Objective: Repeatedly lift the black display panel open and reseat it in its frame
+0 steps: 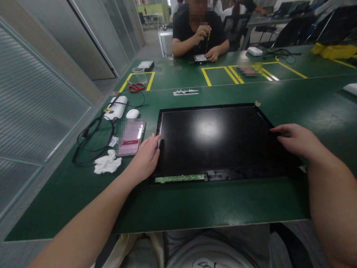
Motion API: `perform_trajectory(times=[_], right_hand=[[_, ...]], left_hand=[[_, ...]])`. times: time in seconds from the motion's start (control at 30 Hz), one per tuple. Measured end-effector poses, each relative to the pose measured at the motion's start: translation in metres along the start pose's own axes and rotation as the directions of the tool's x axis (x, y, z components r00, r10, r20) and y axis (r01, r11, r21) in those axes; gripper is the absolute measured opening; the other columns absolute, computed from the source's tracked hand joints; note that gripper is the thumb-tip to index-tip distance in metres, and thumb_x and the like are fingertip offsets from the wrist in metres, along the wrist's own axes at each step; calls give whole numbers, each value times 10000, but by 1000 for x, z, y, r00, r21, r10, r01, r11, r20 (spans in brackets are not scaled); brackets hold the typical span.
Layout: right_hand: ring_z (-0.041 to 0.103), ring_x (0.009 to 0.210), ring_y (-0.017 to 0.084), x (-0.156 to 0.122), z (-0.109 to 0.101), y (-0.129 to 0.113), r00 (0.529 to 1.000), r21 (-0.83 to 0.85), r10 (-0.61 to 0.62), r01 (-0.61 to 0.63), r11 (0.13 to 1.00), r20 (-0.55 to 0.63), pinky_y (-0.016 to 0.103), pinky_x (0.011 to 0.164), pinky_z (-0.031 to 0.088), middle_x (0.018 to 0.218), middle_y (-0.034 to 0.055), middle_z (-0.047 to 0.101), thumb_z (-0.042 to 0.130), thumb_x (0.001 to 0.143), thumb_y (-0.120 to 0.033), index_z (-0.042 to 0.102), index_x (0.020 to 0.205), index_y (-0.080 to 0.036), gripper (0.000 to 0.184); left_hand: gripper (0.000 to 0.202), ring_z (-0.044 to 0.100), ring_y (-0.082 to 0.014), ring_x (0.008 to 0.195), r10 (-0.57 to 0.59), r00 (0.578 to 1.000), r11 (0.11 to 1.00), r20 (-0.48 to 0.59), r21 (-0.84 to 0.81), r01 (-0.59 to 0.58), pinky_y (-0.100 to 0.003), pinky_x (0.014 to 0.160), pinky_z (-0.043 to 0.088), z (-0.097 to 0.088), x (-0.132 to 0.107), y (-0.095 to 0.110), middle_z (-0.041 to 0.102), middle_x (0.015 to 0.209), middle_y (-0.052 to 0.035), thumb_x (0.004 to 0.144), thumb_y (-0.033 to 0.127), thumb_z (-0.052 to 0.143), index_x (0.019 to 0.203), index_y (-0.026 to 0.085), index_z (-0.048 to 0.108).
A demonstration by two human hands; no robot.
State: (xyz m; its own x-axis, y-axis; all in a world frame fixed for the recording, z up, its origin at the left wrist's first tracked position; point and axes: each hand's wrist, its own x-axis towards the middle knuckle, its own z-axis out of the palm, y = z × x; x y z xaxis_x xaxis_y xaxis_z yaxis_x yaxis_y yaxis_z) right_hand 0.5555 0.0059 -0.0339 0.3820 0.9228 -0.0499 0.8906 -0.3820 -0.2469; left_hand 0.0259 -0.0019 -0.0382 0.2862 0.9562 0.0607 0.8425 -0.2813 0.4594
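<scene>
A black flat display panel (214,139) lies screen up on the table in front of me, a bright reflection on its upper middle. Along its lower edge runs a narrow green circuit board (180,178). My left hand (149,154) grips the panel's left edge, its fingertips along the rim. On the opposite side, my right hand (297,139) has its thumb and fingers closed at the right edge; the undersides of the fingers are hidden. Small pale tape pieces stick out at the panel's upper right and lower right corners.
Left of the panel lie a phone (132,137), a crumpled white tissue (108,162), a white mouse-like object (132,113), black cables (92,134) and red-handled scissors (136,87). White strips (185,92) lie beyond it. Across the green table (212,206), a person (199,37) holds a screwdriver over a small device.
</scene>
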Motion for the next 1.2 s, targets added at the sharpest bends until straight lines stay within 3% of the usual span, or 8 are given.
perform_trajectory(times=[0.27, 0.33, 0.5, 0.67, 0.8, 0.93, 1.07, 1.2], right_hand=[[705, 851, 236, -9, -5, -14, 999, 15, 47, -48, 999, 2, 397, 863, 583, 1074, 105, 764, 570, 808, -220, 828, 1193, -215, 464], [713, 895, 244, -10, -4, -15, 998, 25, 60, -60, 998, -17, 399, 883, 585, 1122, 115, 766, 571, 790, -206, 832, 1171, -211, 461], [708, 846, 247, -6, -4, -12, 998, 31, 62, -62, 998, -3, 407, 841, 596, 1055, 109, 764, 578, 755, -222, 836, 1120, -223, 447], [692, 785, 252, -2, -4, -5, 999, 25, 48, -49, 999, 7, 422, 799, 592, 995, 104, 754, 580, 744, -244, 832, 1100, -228, 436], [690, 768, 253, -1, -4, -3, 999, 50, 35, -35, 998, 0, 429, 778, 590, 1006, 104, 756, 597, 725, -260, 829, 1084, -234, 428], [679, 732, 250, -5, -7, -10, 998, 64, 57, -57, 996, 2, 424, 754, 588, 942, 98, 749, 595, 717, -252, 825, 1081, -232, 431], [667, 722, 250, -10, -12, -19, 993, 21, 106, -107, 994, 42, 417, 776, 580, 873, 92, 724, 576, 746, -235, 826, 1128, -216, 457], [657, 731, 241, -12, -11, -22, 994, 31, 105, -106, 994, 10, 426, 815, 579, 955, 102, 738, 571, 749, -228, 823, 1144, -207, 469]], left_hand=[[601, 489, -383, 1573, -55, 997, 951, -56, -306, 35, -648, 1326, 312, -2, -1, -5, 565, 1658, -219, 980, 245, 553, 1568, 126, 572], [602, 520, -371, 1550, -96, 994, 863, -60, -503, 53, -631, 1310, 358, -1, -2, -2, 583, 1654, -171, 966, 258, 600, 1563, 183, 566], [650, 644, -330, 1430, -283, 959, 480, 4, -865, 145, -534, 1203, 536, -5, -2, 16, 604, 1647, -107, 905, 225, 694, 1536, 243, 539], [538, 710, -269, 1333, -452, 891, 324, 53, -920, 219, -372, 1090, 615, -10, -1, 29, 685, 1554, -81, 840, 96, 715, 1361, 223, 682], [548, 816, -230, 1001, -513, 852, 241, 104, -935, 259, -308, 840, 685, -13, 0, 32, 819, 1241, -84, 821, 68, 728, 1352, 203, 713], [608, 799, -202, 771, -561, 814, 169, 151, -942, 291, -276, 680, 667, -15, 2, 37, 835, 997, -62, 817, 50, 726, 1408, 183, 686], [611, 806, -207, 780, -586, 791, 132, 177, -942, 308, -254, 638, 650, -16, 2, 42, 836, 970, -62, 825, 16, 699, 1415, 168, 657], [608, 824, -234, 914, -556, 816, 172, 156, -939, 297, -288, 735, 679, -12, 1, 39, 843, 1061, -72, 788, -13, 717, 1362, 184, 672]])
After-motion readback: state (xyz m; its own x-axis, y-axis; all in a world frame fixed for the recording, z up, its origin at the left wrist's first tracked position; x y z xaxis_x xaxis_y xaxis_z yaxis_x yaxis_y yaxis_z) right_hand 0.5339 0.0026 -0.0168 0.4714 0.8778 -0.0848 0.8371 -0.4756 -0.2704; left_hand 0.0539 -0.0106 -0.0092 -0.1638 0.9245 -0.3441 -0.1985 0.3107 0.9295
